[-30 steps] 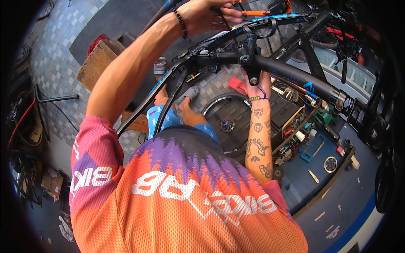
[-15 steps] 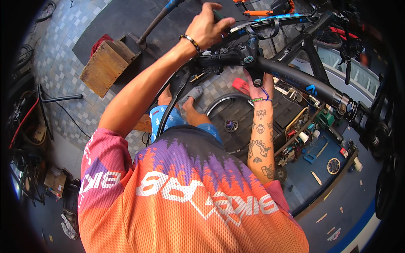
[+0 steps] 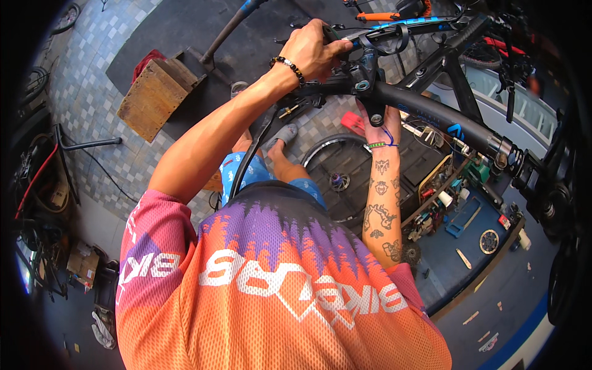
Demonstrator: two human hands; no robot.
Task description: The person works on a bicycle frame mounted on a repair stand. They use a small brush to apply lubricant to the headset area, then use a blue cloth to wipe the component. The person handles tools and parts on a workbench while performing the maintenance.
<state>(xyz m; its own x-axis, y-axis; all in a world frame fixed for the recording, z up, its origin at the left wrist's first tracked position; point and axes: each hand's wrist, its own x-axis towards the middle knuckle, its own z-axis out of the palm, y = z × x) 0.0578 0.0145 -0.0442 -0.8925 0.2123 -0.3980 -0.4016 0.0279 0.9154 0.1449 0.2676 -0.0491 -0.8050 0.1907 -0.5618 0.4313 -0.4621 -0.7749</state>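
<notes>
A black bike frame (image 3: pixel 431 114) hangs raised in front of me, its stem (image 3: pixel 364 77) and handlebar (image 3: pixel 320 89) at the top middle. My left hand (image 3: pixel 311 49), with a bead bracelet on the wrist, is closed around the bar and cables just left of the stem. My right hand (image 3: pixel 377 126), on a tattooed forearm with thread bands, reaches up from below and grips the frame's tube under the stem. Its fingers are hidden behind the tube.
A wooden box (image 3: pixel 154 98) stands on the tiled floor at the left. A loose bike wheel (image 3: pixel 336 179) lies below the frame beside my sandalled feet (image 3: pixel 280 139). A tray of small tools (image 3: pixel 447 203) sits on a blue bench (image 3: pixel 493 271) at the right.
My left hand has come down and slightly right, from above the bar onto the bar beside the stem. My right hand has stayed under the tube.
</notes>
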